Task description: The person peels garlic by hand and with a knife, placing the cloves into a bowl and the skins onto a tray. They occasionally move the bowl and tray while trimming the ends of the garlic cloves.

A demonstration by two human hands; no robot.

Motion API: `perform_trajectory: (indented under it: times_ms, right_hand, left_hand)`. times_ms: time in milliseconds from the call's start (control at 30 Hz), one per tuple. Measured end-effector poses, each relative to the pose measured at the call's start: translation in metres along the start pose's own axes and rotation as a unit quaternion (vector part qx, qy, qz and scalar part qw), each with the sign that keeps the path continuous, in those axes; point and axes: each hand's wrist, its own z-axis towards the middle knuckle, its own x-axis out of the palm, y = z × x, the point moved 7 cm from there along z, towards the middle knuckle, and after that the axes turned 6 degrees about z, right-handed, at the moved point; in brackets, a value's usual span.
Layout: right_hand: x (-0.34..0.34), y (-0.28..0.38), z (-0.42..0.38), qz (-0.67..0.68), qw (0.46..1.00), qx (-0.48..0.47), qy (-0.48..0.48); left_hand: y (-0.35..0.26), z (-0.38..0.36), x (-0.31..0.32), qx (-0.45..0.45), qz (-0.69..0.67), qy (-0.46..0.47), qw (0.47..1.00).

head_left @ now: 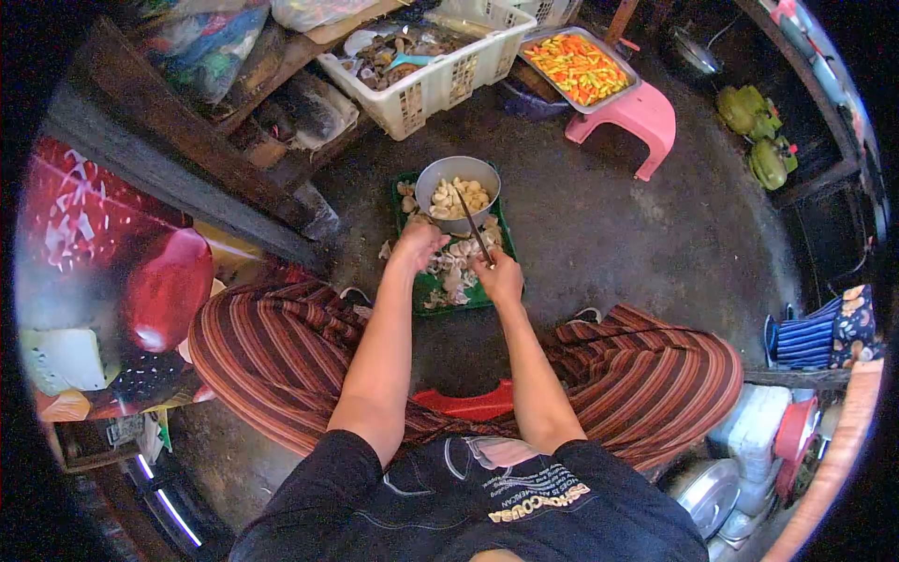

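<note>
My right hand is wrapped round the handle of a knife, its narrow blade pointing up and left over a bowl's near rim. My left hand has its fingers curled together left of the knife; what they pinch, if anything, is too small to make out. Just beyond both hands stands the grey bowl, partly filled with peeled garlic cloves. It rests on a green tray, where garlic skins are strewn below the bowl. Some unpeeled garlic lies at the tray's left side.
A pink stool stands at the back right, beside a metal tray of cut orange, yellow and green chillies. The white plastic crate holds mixed items. Wooden shelving borders the left. Green gas cylinders sit far right.
</note>
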Motion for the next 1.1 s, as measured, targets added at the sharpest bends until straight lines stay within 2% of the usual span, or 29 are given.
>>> perform_trajectory:
  times_ms: [33, 67, 100, 133, 200, 333, 400, 567, 633, 733, 800, 933, 1100]
  right_hand:
    - [0.002, 0.000, 0.002, 0.001, 1.000, -0.001, -0.001]
    - [0.000, 0.001, 0.004, 0.071, 0.997, -0.005, -0.033]
    - [-0.002, 0.001, 0.007, 0.141, 0.988, -0.008, -0.065]
    - [-0.002, 0.000, 0.011, 0.141, 0.988, -0.008, -0.066]
    - [0.003, 0.002, 0.015, 0.258, 0.966, 0.034, 0.007]
    - [0.005, 0.012, 0.008, 0.338, 0.936, 0.073, 0.064]
    - [0.010, 0.012, 0.007, 0.371, 0.922, 0.075, 0.077]
    - [0.014, 0.010, 0.006, 0.361, 0.922, 0.101, 0.100]
    - [0.012, 0.010, 0.007, 0.350, 0.926, 0.104, 0.099]
    - [0.012, 0.012, 0.007, 0.349, 0.925, 0.108, 0.107]
    - [0.006, 0.022, 0.009, 0.374, 0.922, 0.056, 0.085]
    - [0.003, 0.025, 0.006, 0.349, 0.932, 0.059, 0.077]
    - [0.002, 0.027, 0.009, 0.309, 0.950, 0.005, 0.041]
  left_hand:
    - [-0.012, -0.013, 0.008, 0.048, 0.030, 0.000, 0.998]
    - [-0.009, -0.009, 0.005, 0.049, 0.030, 0.000, 0.998]
    - [-0.005, -0.006, 0.006, 0.039, 0.089, 0.024, 0.995]
    - [0.001, -0.002, 0.007, 0.028, 0.147, 0.049, 0.987]
    - [0.003, -0.004, 0.007, 0.038, 0.139, 0.043, 0.989]
    - [0.016, -0.003, 0.008, 0.024, 0.073, 0.050, 0.996]
    - [0.017, -0.008, 0.011, 0.018, 0.101, 0.046, 0.994]
    - [0.013, -0.012, 0.020, 0.026, 0.122, 0.056, 0.991]
    - [0.006, -0.015, 0.030, 0.066, 0.057, 0.085, 0.993]
    - [0.001, -0.016, 0.032, 0.097, 0.048, 0.066, 0.992]
    - [0.002, -0.013, 0.031, 0.106, 0.038, 0.061, 0.992]
    - [0.000, -0.012, 0.029, 0.112, 0.039, 0.031, 0.992]
    - [-0.003, -0.018, 0.032, 0.132, 0.040, 0.009, 0.990]
